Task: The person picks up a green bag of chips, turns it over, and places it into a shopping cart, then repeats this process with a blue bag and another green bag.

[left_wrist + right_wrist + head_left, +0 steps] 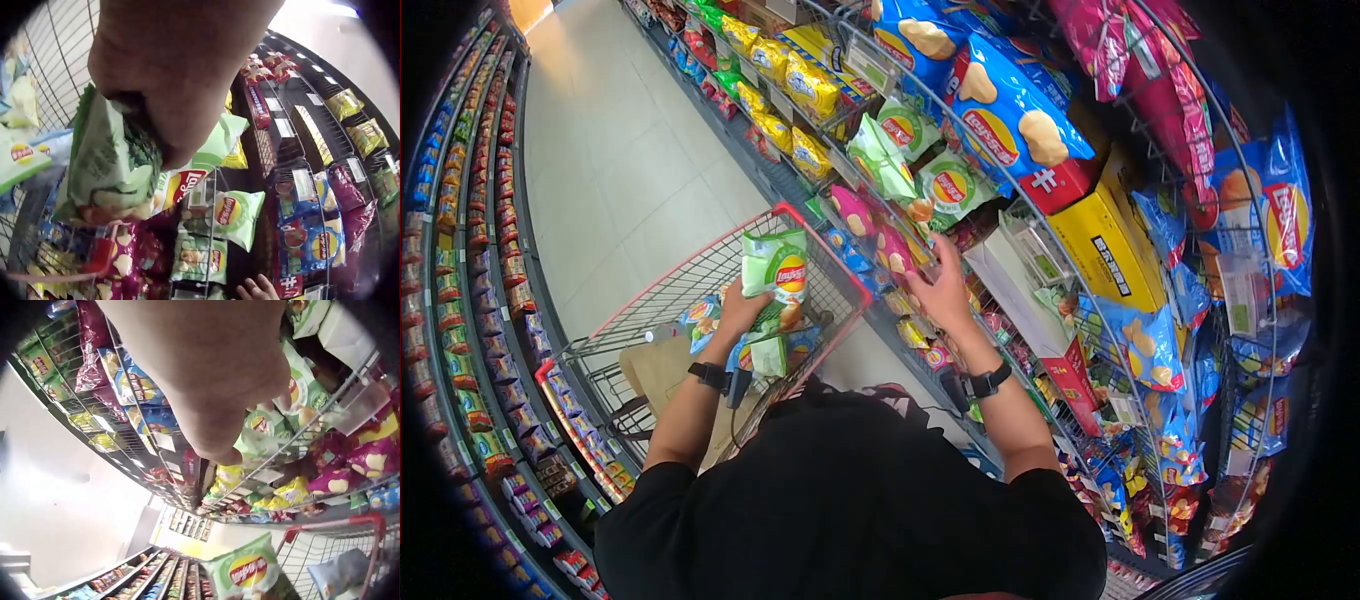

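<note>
My left hand grips a light green bag of potato chips with a round red and yellow logo, thumb across its front. That bag is above the shopping cart. Up close in the left wrist view, the chip bag bulges below the curled left hand. My right hand reaches toward the shelf on the right, fingers extended, with nothing held in it. Nearest to it are green chip bags and pink chip bags; in the right wrist view its fingertips overlap a green chip bag.
Several chip bags and a brown paper bag lie in the cart. Wire racks hold blue chip bags, yellow bags and a yellow box. Long snack shelves line the left; the tiled floor runs between.
</note>
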{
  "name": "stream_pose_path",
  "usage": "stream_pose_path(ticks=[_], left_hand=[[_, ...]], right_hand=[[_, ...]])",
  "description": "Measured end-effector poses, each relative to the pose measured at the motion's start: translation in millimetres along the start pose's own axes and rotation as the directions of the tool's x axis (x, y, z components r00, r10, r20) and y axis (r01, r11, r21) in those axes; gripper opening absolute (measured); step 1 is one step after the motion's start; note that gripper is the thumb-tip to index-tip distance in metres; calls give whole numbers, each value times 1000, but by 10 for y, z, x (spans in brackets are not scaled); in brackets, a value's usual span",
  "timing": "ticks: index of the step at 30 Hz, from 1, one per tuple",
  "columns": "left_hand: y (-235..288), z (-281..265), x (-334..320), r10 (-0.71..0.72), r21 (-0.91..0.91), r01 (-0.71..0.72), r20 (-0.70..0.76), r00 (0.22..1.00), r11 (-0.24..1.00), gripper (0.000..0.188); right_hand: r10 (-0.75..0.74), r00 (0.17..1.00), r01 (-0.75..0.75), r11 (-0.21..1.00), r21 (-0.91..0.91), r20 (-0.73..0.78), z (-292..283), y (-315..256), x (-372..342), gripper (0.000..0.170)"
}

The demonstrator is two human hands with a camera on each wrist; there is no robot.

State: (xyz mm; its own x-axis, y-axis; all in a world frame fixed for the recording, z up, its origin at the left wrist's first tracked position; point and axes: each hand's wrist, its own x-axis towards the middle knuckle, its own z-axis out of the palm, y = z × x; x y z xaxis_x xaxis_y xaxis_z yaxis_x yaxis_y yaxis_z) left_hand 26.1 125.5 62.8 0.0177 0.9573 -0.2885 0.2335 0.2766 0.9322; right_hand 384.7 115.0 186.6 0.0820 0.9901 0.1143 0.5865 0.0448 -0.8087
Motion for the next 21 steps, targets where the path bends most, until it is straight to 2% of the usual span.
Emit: stream_pose_path(ticks=[2,4,7,8,9,12,14,15,16,19,21], left_hand=[[-24,-122,36,97,157,-90,-38,995,984,49],[1,-191,24,168,329,-138,-65,984,934,50],[-386,-212,30,32,477,-33,10,999,878,49],[-495,-199,16,-25,399,-1,59,998,917,50],[-534,-149,-31,-59,407,23,75,995,913,47],[-645,2,-120,-32,244,-4,141,990,970,40],[-590,147,-125,-57,156,30,175,983,987,38],[-268,180,-198,-80,201,41,193,978,979,37],[-312,236,-146,-55,162,19,222,973,987,36],[-287,382,-29,9,83,-30,250,968,996,36],[-181,458,77,31,52,-46,257,966,998,35]], right_hand=[[-134,984,101,964,-247,-119,-47,97,238,77],[-145,977,89,943,-321,-154,-74,119,454,81],[-135,985,86,926,-368,-109,0,361,717,83],[-116,989,75,925,-372,-88,36,432,792,83],[-103,993,76,932,-355,-58,74,481,849,84],[-35,999,42,958,-285,28,192,549,995,88],[20,994,8,967,-253,106,300,677,1105,89],[51,988,-14,970,-241,145,357,743,1154,90],[99,984,-64,972,-227,147,399,746,1195,91],[-46,999,46,931,-363,8,490,647,1268,90],[-125,989,145,912,-382,78,600,856,1401,89]])
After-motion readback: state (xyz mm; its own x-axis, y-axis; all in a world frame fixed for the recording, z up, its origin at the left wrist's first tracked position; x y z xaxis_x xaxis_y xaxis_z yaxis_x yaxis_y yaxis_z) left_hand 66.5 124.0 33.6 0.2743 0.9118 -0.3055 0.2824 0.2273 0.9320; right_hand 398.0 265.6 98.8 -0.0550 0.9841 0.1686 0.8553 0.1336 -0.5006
